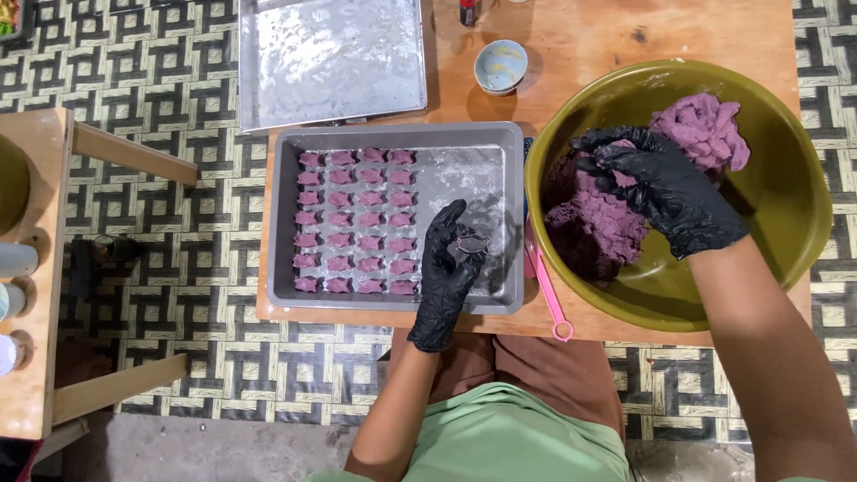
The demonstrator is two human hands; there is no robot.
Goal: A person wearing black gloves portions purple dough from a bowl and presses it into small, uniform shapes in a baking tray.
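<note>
Both my hands wear black gloves. My left hand (446, 268) hovers over the right part of a grey baking tray (509, 143) and holds a small clear fish-shaped mould (470, 242) between thumb and fingers. Several small purple fish-shaped dough pieces (355, 220) lie in rows on the tray's left half. My right hand (665, 183) reaches into a large olive-green bowl (786, 214) and its fingers dig into a mass of purple dough (607, 223).
A pink plastic tool (546, 290) lies between tray and bowl. A floured metal tray (330, 58) and a small pale dish (500, 65) sit farther back on the wooden table (589, 36). A wooden stool or bench (36, 268) stands at left on patterned floor.
</note>
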